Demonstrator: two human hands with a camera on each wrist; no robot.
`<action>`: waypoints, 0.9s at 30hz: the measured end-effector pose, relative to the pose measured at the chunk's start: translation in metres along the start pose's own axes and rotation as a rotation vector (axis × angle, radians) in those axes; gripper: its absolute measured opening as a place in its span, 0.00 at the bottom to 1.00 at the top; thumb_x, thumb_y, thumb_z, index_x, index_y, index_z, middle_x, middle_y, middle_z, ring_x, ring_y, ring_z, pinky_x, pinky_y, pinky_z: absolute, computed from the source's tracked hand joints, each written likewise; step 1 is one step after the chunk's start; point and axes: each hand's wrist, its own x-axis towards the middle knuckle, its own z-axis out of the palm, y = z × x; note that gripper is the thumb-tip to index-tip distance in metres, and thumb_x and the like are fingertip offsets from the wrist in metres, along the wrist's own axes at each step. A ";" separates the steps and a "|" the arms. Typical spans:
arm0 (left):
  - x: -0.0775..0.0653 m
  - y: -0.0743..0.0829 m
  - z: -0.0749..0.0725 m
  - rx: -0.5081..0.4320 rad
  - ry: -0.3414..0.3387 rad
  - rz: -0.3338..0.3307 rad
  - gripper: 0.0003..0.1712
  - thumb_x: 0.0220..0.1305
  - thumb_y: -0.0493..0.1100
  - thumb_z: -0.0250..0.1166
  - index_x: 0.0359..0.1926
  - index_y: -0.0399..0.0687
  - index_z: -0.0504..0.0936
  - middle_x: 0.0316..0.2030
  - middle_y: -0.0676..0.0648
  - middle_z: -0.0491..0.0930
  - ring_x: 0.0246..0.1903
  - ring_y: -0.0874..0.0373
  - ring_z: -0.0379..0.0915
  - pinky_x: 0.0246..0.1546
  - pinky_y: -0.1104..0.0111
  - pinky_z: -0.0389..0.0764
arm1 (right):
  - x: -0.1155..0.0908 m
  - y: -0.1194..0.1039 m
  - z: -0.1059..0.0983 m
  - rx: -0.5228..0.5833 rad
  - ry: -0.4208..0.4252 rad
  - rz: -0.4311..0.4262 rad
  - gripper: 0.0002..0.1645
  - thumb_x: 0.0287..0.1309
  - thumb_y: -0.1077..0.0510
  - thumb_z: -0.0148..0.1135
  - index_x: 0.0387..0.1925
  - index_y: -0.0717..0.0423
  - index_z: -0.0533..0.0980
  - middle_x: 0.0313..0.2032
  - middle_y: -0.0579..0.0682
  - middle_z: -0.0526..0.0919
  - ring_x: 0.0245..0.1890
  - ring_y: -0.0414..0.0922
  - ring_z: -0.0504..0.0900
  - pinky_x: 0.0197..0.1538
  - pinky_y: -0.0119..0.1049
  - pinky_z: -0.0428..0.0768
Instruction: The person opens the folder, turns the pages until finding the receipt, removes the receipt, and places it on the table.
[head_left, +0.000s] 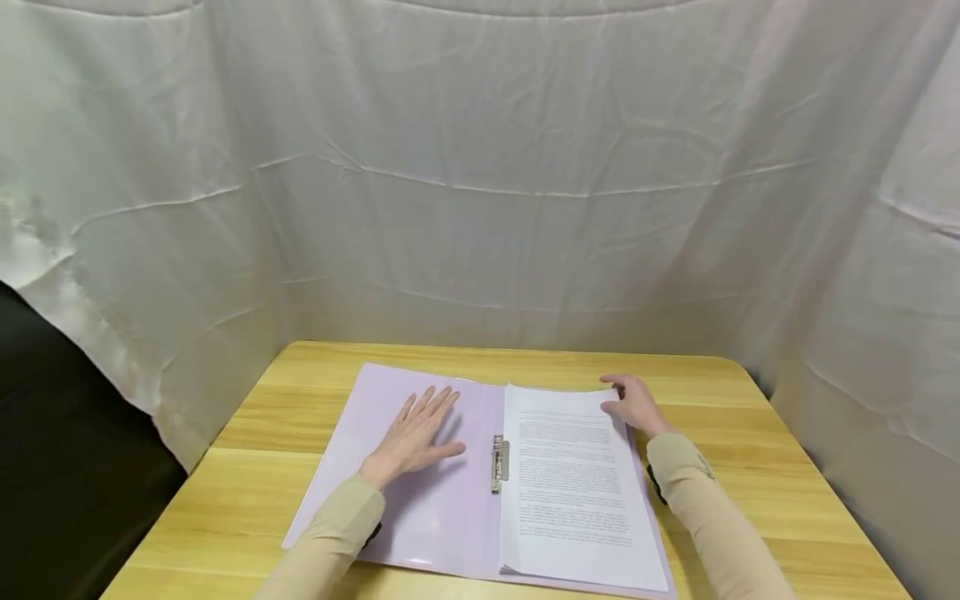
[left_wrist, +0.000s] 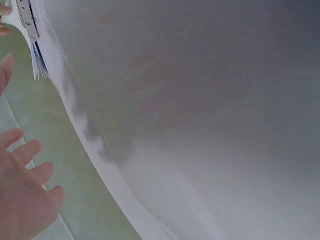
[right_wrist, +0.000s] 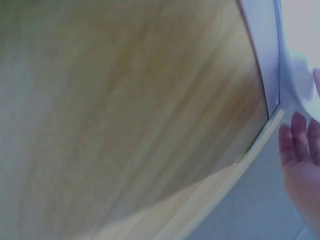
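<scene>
Your left hand (head_left: 415, 437), fingers wide, is over one open folder (head_left: 381, 402); your right hand (head_left: 637, 407) pinches one paper stack (head_left: 573, 492) far right.

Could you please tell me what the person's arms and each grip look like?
The left sleeve and right sleeve are long and beige. A black item, too small to identify, shows under each wrist. Neither the left grip nor the right grip wears a glove.
</scene>
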 end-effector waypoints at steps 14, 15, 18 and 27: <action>0.001 0.003 -0.002 -0.033 -0.060 0.007 0.50 0.64 0.63 0.65 0.78 0.45 0.57 0.78 0.40 0.55 0.78 0.38 0.48 0.79 0.42 0.46 | 0.003 0.004 -0.001 -0.076 0.143 0.028 0.12 0.64 0.62 0.61 0.45 0.64 0.84 0.37 0.62 0.86 0.36 0.52 0.78 0.39 0.38 0.73; 0.002 0.005 -0.002 -0.039 -0.066 0.008 0.49 0.65 0.63 0.64 0.78 0.45 0.58 0.78 0.40 0.56 0.78 0.38 0.48 0.79 0.42 0.46 | 0.003 0.003 0.000 -0.082 0.144 0.024 0.12 0.65 0.62 0.61 0.45 0.63 0.84 0.37 0.61 0.86 0.35 0.52 0.78 0.38 0.37 0.72; 0.005 0.008 -0.004 -0.032 -0.086 0.003 0.49 0.66 0.63 0.63 0.78 0.46 0.57 0.79 0.41 0.55 0.79 0.39 0.47 0.79 0.42 0.45 | 0.002 0.003 0.000 -0.119 0.161 0.004 0.11 0.66 0.61 0.59 0.45 0.61 0.84 0.36 0.60 0.85 0.34 0.52 0.78 0.37 0.37 0.71; 0.015 0.018 -0.001 -0.036 -0.092 0.012 0.49 0.66 0.63 0.63 0.78 0.47 0.56 0.79 0.42 0.54 0.79 0.40 0.47 0.79 0.42 0.46 | -0.001 0.003 0.002 -0.162 0.231 -0.043 0.06 0.65 0.62 0.59 0.37 0.59 0.81 0.48 0.65 0.85 0.48 0.62 0.79 0.52 0.57 0.76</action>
